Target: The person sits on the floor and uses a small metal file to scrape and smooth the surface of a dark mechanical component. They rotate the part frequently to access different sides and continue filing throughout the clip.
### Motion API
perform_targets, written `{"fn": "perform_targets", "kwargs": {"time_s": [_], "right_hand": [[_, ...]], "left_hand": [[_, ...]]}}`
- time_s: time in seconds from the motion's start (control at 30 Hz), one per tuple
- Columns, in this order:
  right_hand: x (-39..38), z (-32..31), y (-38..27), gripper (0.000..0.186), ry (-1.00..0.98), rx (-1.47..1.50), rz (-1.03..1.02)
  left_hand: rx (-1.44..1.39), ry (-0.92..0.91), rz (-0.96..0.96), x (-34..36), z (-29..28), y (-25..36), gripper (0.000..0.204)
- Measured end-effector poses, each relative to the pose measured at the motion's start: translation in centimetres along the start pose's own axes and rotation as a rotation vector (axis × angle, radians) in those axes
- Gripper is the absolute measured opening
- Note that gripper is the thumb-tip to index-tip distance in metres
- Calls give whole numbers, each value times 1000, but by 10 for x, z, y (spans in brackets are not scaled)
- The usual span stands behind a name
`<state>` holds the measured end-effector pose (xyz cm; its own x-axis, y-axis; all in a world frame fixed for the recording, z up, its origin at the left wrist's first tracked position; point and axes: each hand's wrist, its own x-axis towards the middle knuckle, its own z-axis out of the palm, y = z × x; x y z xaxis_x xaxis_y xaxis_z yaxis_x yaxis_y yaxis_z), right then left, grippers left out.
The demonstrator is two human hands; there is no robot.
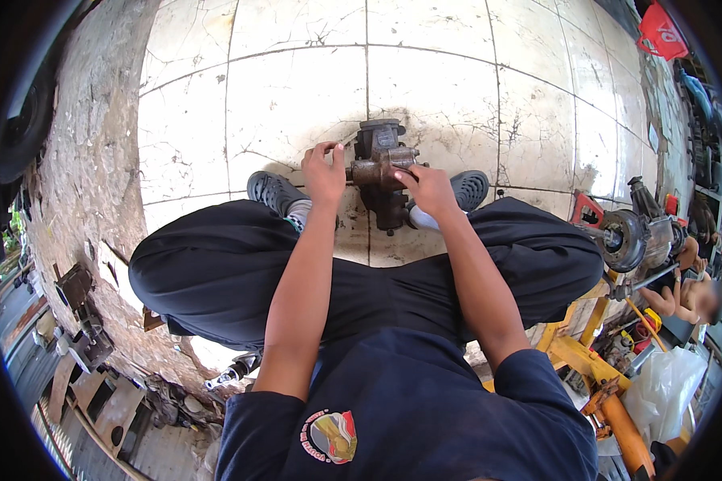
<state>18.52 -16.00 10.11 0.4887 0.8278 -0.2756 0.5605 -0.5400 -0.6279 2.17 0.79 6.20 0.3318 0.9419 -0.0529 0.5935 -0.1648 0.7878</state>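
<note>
A greasy, brown-grey cast metal gear housing (375,171) with a round flange at its far end stands on the tiles between my feet. My left hand (323,174) is at its left side, fingers curled. A small, thin thing seems to be at those fingertips, too small to make out. From the right, my right hand (431,191) reaches onto the housing, its thumb and fingers bent against a short projecting part on that side. The near underside of the housing is in shadow.
Dark clogs (276,194) are on my feet on either side. At the right are a large axle or gearbox assembly (626,239), a yellow-orange metal frame (590,361), a clear plastic bag (666,393) and another person (682,297). Metal parts (88,321) lie at the left.
</note>
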Motion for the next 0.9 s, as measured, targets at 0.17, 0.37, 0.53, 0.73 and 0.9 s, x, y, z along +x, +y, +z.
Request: {"fn": "perform_targets", "kwargs": {"time_s": [0.17, 0.37, 0.53, 0.73, 0.9], "right_hand": [[4, 24, -22, 48, 124, -77, 63], [-2, 19, -25, 51, 94, -170, 213], [-5, 31, -32, 54, 150, -149, 306], [-9, 25, -26, 57, 34, -102, 300], [6, 15, -9, 62, 252, 70, 480]], "left_hand": [[-46, -447, -374, -8, 16, -30, 48], [63, -464, -148, -12, 9, -27, 52], [21, -489, -206, -11, 9, -19, 52], [25, -495, -205, -5, 12, -31, 58], [297, -652, -6, -12, -19, 13, 74]]}}
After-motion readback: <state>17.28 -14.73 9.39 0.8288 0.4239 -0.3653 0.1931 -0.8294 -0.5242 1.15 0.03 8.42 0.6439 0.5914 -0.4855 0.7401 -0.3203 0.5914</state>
